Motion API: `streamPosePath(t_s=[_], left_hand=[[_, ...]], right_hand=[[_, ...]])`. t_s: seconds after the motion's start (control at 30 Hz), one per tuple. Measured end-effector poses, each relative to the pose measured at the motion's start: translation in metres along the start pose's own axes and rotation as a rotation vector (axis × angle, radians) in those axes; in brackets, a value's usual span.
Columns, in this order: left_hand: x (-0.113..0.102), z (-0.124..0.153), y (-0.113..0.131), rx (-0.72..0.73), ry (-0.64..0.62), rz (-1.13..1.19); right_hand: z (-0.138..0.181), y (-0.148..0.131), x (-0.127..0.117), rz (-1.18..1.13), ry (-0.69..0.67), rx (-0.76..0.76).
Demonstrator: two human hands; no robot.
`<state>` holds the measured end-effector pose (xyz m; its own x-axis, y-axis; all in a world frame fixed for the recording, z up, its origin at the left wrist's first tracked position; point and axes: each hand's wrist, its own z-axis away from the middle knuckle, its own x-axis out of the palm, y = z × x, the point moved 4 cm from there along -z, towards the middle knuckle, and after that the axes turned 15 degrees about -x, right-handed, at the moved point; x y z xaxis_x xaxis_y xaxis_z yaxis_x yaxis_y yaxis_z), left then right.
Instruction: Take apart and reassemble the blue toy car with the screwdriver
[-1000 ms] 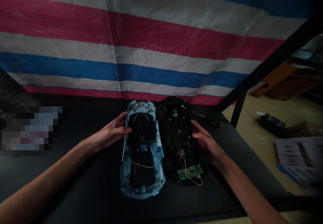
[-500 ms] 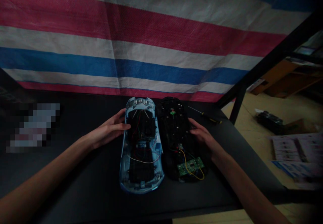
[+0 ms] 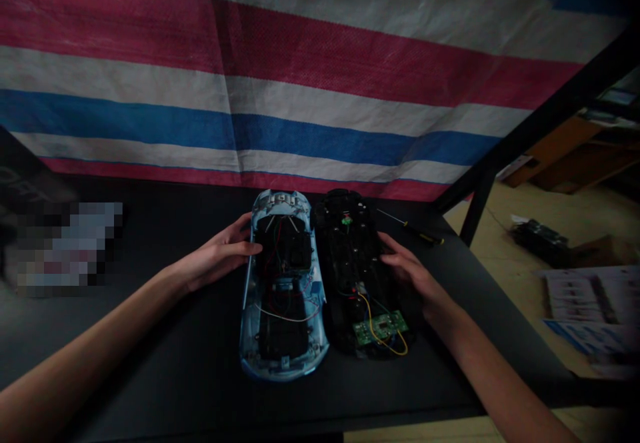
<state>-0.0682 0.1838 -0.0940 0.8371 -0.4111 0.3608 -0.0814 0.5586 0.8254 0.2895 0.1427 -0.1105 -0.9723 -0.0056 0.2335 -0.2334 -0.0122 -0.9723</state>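
A light blue toy car body shell [image 3: 320, 303] lies upside down on the dark table, its black inner part and thin wires showing. My left hand [image 3: 220, 253] grips its left edge, thumb over the rim. Close beside it on the right lies a black toy car chassis [image 3: 345, 250]. A green circuit board [image 3: 381, 327] with a yellow wire sits at the chassis's near end. My right hand [image 3: 407, 266] holds the chassis by its right side; some of the fingers are hidden in shadow.
A screwdriver [image 3: 425, 235] lies on the table [image 3: 175, 370] right of the chassis. Striped red, white and blue sheeting [image 3: 300, 83] hangs behind. A blurred-out item [image 3: 75, 243] is at the left. Past the table's right edge, boxes and printed sheets [image 3: 590, 303] lie on the floor.
The view has shifted slightly, so most things appear a little further right. Both hands keep the same hold on the body shell and the chassis.
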Motion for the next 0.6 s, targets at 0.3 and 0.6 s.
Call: streamPosePath(t_s=[0.3,0.6], left_hand=[[-0.0011,-0.0016,-0.0018,0.025,-0.023,-0.022],[-0.0002,-0.0015,-0.0003,0.023,-0.040,-0.021]], right_hand=[[-0.0008,0.0014,-0.0041,0.014,-0.015,-0.002],[0.0006,-0.0008,-0.0019,0.045,0.016,0.003]])
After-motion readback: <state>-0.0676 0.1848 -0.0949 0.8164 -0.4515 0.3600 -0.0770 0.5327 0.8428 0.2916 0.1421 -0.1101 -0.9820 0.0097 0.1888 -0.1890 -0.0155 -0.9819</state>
